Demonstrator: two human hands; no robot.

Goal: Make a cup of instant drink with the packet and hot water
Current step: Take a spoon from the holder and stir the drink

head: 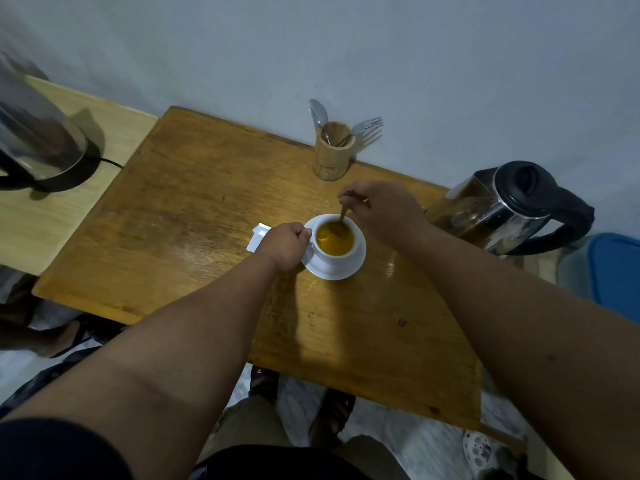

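My left hand (289,244) grips the cup (335,244) of orange drink (335,240); right hand (384,209) pinches the spoon (343,216) in it.

Dim room, wooden table (207,216) set against a plain wall (381,46).

Pale grey-blue wall running unbroken behind the table, without marks or fittings. Lighter wooden side surface (52,220) butting against the table's left edge, sitting slightly lower. Pale marbled floor (398,441) showing beneath the table's near edge. Blue container (613,275) standing just off the table's right side, partly cut by the frame. Soft light falling on the table from above, glinting faintly off the varnished orange-brown grain and leaving its near corner in shadow.
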